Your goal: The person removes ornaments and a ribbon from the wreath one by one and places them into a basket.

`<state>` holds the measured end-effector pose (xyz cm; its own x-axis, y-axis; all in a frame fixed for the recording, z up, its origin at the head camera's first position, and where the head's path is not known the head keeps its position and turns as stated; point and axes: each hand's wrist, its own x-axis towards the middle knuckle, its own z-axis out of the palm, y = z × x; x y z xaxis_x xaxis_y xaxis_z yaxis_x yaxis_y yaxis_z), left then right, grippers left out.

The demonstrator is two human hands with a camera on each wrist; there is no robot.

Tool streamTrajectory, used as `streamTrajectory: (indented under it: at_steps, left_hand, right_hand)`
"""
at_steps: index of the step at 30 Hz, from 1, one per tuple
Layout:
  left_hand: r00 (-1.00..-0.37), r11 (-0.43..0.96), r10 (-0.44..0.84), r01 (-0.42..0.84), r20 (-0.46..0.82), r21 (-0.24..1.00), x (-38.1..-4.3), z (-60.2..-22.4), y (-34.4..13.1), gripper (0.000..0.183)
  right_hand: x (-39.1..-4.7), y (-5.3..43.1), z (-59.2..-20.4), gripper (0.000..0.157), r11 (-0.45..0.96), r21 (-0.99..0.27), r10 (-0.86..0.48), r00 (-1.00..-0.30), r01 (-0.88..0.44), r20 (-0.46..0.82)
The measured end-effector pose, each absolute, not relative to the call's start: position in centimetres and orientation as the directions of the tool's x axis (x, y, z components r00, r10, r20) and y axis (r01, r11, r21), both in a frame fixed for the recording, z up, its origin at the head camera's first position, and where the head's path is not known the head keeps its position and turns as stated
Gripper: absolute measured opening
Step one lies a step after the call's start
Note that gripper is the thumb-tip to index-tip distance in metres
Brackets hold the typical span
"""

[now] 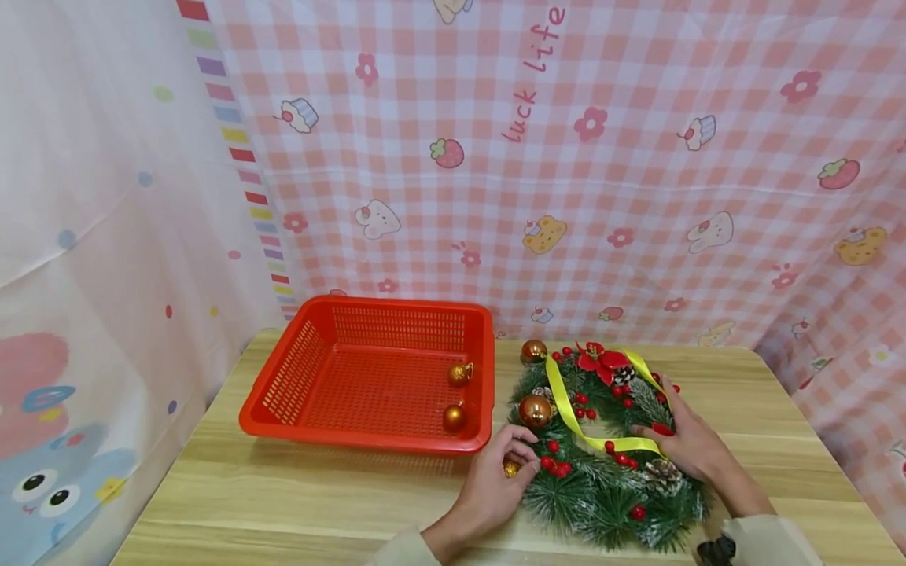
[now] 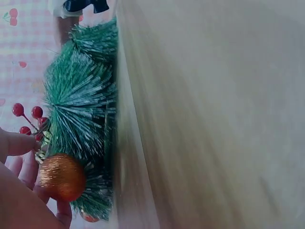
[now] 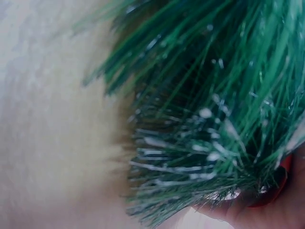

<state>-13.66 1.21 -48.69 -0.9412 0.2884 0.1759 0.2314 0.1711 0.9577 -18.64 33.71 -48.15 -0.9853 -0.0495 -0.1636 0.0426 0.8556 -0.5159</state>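
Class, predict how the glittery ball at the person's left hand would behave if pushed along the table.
The glittery ball would probably roll readily, because it looks round. Its streaked surface may be less slippery than a mirror-like ball on the wreath.

This is a curtained-off booth, with pink checked cloth and white cloth around a table.

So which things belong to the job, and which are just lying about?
Likely the job:
- glittery gold bauble in left hand
- pine wreath held by right hand
- yellow ribbon
- red basket, two baubles

Apparently just surroundings:
- gingham backdrop
- cartoon-print curtain
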Motion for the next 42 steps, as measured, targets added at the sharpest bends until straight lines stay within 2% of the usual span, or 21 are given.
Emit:
streamTrajectory:
  at_steps: [6,16,25,29,38,42]
  left_hand:
    - [-0.939,0.062,0.291,0.212,0.185,0.975,-13.4,-48.8,1.4,0.025]
    - [-0.959,-0.047,0.269,0.078,0.088,0.996,-13.0,-48.1,1.6,0.021]
    - [-0.973,-0.127,0.229,-0.023,0.007,0.992,-13.0,-47.9,2.1,0.021]
    - [-0.978,-0.170,0.208,-0.050,-0.014,0.984,-13.1,-47.7,2.3,0.022]
    - [-0.980,-0.136,0.201,-0.025,0.003,0.990,-13.3,-47.4,2.7,0.020]
    - [-0.980,-0.118,0.197,-0.017,0.007,0.993,-13.5,-47.2,2.8,0.019]
  right_hand:
    - [-18.5,33.6,-48.2,0.110,0.854,-0.518,-0.053,-0.985,0.040,-0.164]
    - [-18.4,33.8,-48.5,0.094,0.864,-0.504,-0.068,-0.994,-0.018,-0.081]
    - [-18.0,34.0,-48.7,0.067,0.845,-0.525,-0.103,-0.994,-0.097,0.017]
    - [-17.9,34.0,-48.7,0.061,0.845,-0.524,-0.106,-0.994,-0.109,0.035]
    - [-17.6,33.8,-48.9,0.056,0.900,-0.421,-0.062,-0.990,-0.111,0.128]
    - [-17.6,33.7,-48.9,0.057,0.904,-0.415,-0.054,-0.991,-0.099,0.119]
